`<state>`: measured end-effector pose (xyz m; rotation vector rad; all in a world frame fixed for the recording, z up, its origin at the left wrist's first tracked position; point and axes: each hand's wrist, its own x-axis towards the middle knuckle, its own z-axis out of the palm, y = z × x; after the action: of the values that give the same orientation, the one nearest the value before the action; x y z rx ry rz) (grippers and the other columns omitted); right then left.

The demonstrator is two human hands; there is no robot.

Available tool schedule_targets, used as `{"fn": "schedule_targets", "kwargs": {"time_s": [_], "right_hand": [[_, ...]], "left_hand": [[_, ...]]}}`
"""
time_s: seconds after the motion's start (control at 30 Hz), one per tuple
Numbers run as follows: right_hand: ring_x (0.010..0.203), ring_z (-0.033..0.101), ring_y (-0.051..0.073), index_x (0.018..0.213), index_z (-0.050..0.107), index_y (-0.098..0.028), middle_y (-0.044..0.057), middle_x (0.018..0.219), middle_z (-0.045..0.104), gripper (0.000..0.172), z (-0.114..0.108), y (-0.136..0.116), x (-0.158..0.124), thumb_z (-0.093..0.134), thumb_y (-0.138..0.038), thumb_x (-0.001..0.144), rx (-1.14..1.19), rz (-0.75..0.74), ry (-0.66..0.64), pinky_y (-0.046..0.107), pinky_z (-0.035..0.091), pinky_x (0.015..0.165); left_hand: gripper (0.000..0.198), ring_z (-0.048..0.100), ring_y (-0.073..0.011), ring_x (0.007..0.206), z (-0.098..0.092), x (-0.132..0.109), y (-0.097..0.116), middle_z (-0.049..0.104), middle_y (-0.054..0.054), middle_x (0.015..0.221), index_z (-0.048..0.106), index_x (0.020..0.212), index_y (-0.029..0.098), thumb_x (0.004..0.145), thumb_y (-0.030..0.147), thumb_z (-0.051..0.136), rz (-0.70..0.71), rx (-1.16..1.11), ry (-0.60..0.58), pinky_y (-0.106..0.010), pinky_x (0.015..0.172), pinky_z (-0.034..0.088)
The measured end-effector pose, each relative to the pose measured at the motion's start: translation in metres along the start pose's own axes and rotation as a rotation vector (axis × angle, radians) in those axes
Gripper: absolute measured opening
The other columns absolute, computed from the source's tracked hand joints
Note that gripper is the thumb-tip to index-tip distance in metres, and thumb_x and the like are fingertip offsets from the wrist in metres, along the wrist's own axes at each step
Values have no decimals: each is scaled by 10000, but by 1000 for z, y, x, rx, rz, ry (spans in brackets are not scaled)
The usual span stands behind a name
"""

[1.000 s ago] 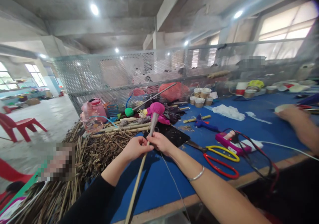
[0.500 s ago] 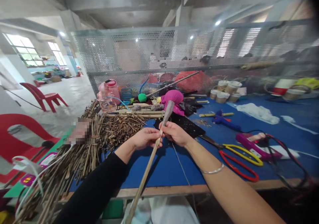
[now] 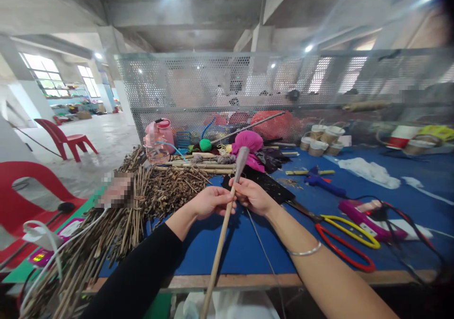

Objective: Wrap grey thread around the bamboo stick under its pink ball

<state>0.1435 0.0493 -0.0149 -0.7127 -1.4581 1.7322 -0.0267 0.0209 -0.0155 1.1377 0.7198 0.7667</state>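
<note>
A long wooden stick (image 3: pixel 220 248) slants up from the lower edge of the view, its upper end bulging in a smooth grey wrapping (image 3: pixel 241 160). My left hand (image 3: pixel 213 201) is closed on the stick just under the wrapping, thumb and fingers pinching it. Right beside it, my right hand (image 3: pixel 253 195) pinches the stick where the grey part begins. From below the right hand a thin grey strand (image 3: pixel 264 250) runs down past the table edge. Whether the right fingers also grip this strand, I cannot tell.
Dried stalks (image 3: pixel 138 215) are heaped on the left of the blue table (image 3: pixel 198 257). Large scissors (image 3: pixel 345 238) with red and yellow handles lie to the right, near a blue glue gun (image 3: pixel 322 181) and a purple power strip (image 3: pixel 369 219). Behind are a magenta bundle (image 3: pixel 248 141) and paper cups (image 3: pixel 331 134).
The view has tilted up slightly, so the scene sits a little lower. Both hands keep their grip, and the stick's lower end has swung right and stands a bit steeper.
</note>
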Motion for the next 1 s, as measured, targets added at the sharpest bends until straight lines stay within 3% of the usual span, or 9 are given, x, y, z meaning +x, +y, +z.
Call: {"fn": "schedule_targets", "kwargs": {"time_s": [0.1, 0.27, 0.33, 0.47, 0.6, 0.67, 0.87, 1.0], "right_hand": [[337, 206, 24, 827, 468, -175, -64, 495, 471, 337, -1, 1, 0, 640, -438, 704, -32, 12, 10, 177, 85, 333], [328, 158, 22, 765, 442, -182, -114, 424, 307, 345, 2, 4, 2, 651, -448, 694, -71, 26, 68, 181, 72, 332], [327, 147, 21, 773, 441, -185, -120, 422, 289, 348, 0, 5, 3, 648, -455, 698, -70, 36, 53, 181, 72, 331], [339, 175, 25, 869, 473, -178, -112, 434, 343, 350, -6, 5, 3, 650, -434, 710, -38, 32, -37, 174, 87, 338], [351, 218, 29, 874, 478, -172, -89, 457, 404, 337, -9, 5, 1, 646, -421, 720, -32, 15, -83, 170, 107, 347], [350, 224, 27, 833, 463, -175, -84, 464, 419, 336, -8, 6, 1, 647, -431, 716, -59, 23, -52, 170, 103, 346], [336, 178, 22, 798, 453, -181, -107, 440, 334, 335, -8, 7, 3, 637, -451, 721, -113, 54, -8, 173, 92, 334], [342, 201, 29, 855, 484, -175, -97, 450, 376, 323, -12, 6, 3, 634, -432, 728, -71, 27, -66, 174, 105, 329]], "left_hand": [[381, 624, -133, 631, 2, 0, -2, 626, -68, 763, 610, 833, 116, 636, 425, 717, -32, -17, -27, -208, 520, 455], [374, 478, -61, 428, 5, 3, -6, 516, 33, 533, 541, 690, 129, 594, 430, 741, 18, 150, 130, -189, 425, 391], [378, 486, -61, 429, 5, 4, -5, 526, 30, 512, 526, 654, 124, 558, 393, 773, 19, 183, 162, -186, 440, 387], [350, 609, -118, 576, 2, 1, 1, 622, -36, 653, 582, 724, 104, 584, 369, 765, -35, 89, 37, -190, 495, 411], [384, 641, -150, 659, -1, -1, 1, 640, -64, 756, 614, 877, 105, 634, 380, 728, -96, -23, -106, -207, 524, 431], [378, 631, -145, 642, 0, 0, -1, 627, -52, 740, 604, 862, 115, 646, 406, 712, -89, 2, -79, -207, 499, 422], [387, 477, -54, 438, 0, 4, -5, 537, 30, 539, 528, 673, 120, 545, 381, 783, 3, 197, 147, -196, 457, 383], [375, 577, -100, 549, -1, 2, -1, 598, -20, 635, 565, 709, 105, 560, 376, 778, -25, 88, 46, -208, 522, 420]]}}
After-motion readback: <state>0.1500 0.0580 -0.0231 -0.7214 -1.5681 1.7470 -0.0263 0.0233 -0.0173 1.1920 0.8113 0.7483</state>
